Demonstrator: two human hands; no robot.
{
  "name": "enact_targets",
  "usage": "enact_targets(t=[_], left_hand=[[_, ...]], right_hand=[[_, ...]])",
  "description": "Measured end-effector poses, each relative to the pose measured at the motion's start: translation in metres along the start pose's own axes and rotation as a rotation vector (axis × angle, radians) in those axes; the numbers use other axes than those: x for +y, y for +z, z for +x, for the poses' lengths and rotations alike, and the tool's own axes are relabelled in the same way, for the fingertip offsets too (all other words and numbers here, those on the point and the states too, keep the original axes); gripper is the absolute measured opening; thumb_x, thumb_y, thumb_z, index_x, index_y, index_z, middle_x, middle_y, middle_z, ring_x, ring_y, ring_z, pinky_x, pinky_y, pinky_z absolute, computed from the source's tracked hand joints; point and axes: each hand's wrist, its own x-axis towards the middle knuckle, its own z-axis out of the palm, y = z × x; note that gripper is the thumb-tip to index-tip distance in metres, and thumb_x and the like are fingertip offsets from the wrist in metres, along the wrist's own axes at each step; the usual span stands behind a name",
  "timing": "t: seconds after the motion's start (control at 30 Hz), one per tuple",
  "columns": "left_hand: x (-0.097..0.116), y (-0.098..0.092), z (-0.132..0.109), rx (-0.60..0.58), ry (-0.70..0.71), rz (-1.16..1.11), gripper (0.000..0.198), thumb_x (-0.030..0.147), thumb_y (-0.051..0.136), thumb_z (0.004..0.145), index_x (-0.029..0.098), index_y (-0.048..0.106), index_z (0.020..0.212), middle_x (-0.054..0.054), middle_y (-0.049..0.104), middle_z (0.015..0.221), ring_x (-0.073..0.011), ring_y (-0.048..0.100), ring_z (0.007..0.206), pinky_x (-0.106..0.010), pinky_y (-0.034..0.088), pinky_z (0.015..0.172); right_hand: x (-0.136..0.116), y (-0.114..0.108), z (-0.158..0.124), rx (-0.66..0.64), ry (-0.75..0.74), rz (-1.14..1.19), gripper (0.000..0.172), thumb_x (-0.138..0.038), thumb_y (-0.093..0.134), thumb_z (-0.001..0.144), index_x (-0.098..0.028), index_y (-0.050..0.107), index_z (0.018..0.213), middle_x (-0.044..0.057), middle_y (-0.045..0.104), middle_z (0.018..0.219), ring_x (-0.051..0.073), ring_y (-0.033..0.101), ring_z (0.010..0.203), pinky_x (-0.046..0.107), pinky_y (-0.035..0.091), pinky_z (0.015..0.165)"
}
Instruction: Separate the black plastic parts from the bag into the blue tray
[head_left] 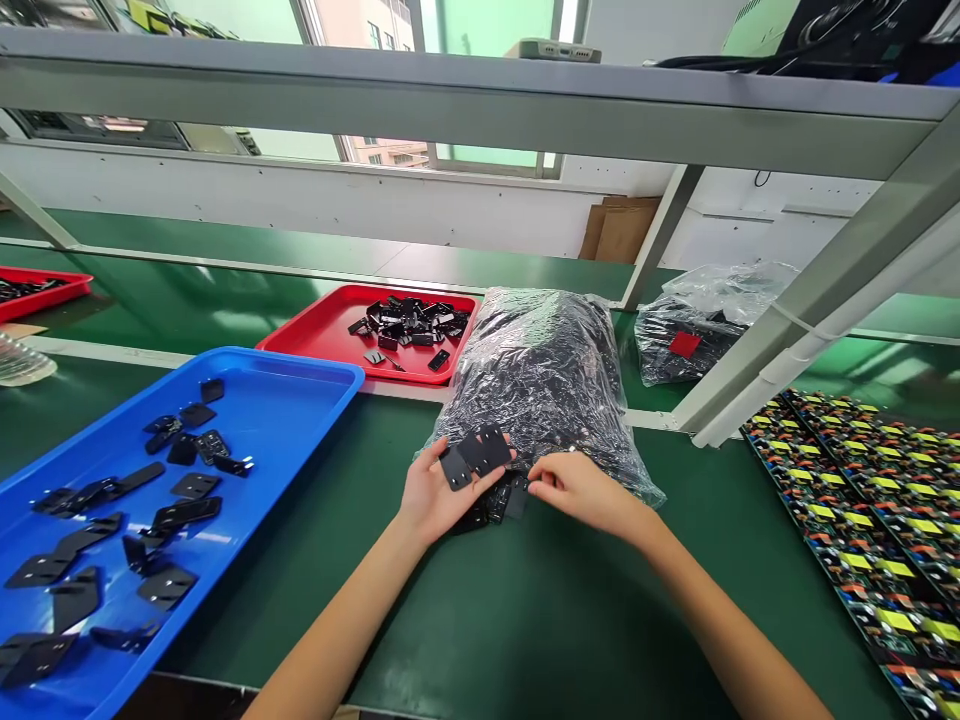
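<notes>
In the middle of the head view, my left hand (439, 495) is turned palm up and holds several flat black plates (475, 455) with small holes, fanned across the fingers. My right hand (574, 490) is beside it, fingers curled together at a black plate (517, 497) on the table; whether it grips that plate is hard to see. More black plates lie in a small pile under my hands, partly hidden. Just beyond them rests a large clear plastic bag (544, 370) filled with black parts.
A blue tray (315, 375) with scattered black plates stands at left. Behind it, a red tray (300, 335) holds small black parts. Circuit boards (862, 500) cover the right side. A second plastic bag (697, 330) sits by the shelf post (664, 235). A shelf beam (450, 100) crosses overhead.
</notes>
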Motion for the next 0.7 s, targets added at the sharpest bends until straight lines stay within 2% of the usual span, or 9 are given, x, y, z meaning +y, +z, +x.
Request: enact_targets(t=[0.07,0.13,0.3,0.53,0.7], left_hand=[[0.002,0.001,0.000,0.012,0.028,-0.021,0.061,0.031,0.038,0.088,0.003,0.026,0.140,-0.021,0.050,0.131,-0.0306,0.048,0.121,-0.043,0.036,0.102],[0.003,0.000,0.001,0.012,0.042,-0.039,0.062,0.030,0.038,0.087,0.003,0.024,0.141,-0.021,0.049,0.132,-0.0308,0.048,0.121,-0.043,0.037,0.102],[0.001,-0.002,0.002,0.005,0.050,-0.047,0.064,0.030,0.038,0.086,0.001,0.023,0.141,-0.021,0.047,0.134,-0.0327,0.045,0.123,-0.042,0.039,0.100],[0.001,-0.003,0.003,0.015,0.064,-0.057,0.065,0.030,0.041,0.085,-0.001,0.024,0.140,-0.022,0.047,0.134,-0.0336,0.044,0.123,-0.044,0.038,0.101],[0.001,-0.003,0.002,0.010,0.057,-0.062,0.065,0.031,0.041,0.085,0.003,0.023,0.142,-0.021,0.049,0.132,-0.0329,0.047,0.121,-0.045,0.038,0.100]], right_hand=[[-0.006,0.012,-0.002,-0.056,-0.027,-0.152,0.024,-0.032,0.053,0.085,-0.017,0.061,0.102,0.005,0.064,0.089,0.018,0.060,0.078,0.026,0.042,0.065],[-0.013,0.025,-0.002,-0.065,-0.028,-0.316,0.030,-0.033,0.057,0.083,-0.014,0.058,0.107,0.009,0.062,0.098,0.022,0.060,0.087,0.029,0.044,0.069],[-0.022,0.044,0.004,-0.059,-0.005,-0.553,0.026,-0.029,0.061,0.081,-0.013,0.057,0.101,0.010,0.060,0.095,0.024,0.060,0.087,0.031,0.047,0.065],[-0.017,0.039,0.007,-0.053,-0.016,-0.586,0.009,-0.018,0.051,0.087,-0.015,0.056,0.093,0.007,0.060,0.093,0.021,0.059,0.087,0.028,0.046,0.066],[-0.014,0.032,0.006,-0.041,-0.010,-0.538,0.013,-0.011,0.042,0.089,-0.016,0.054,0.089,0.006,0.059,0.091,0.018,0.059,0.085,0.025,0.043,0.065]])
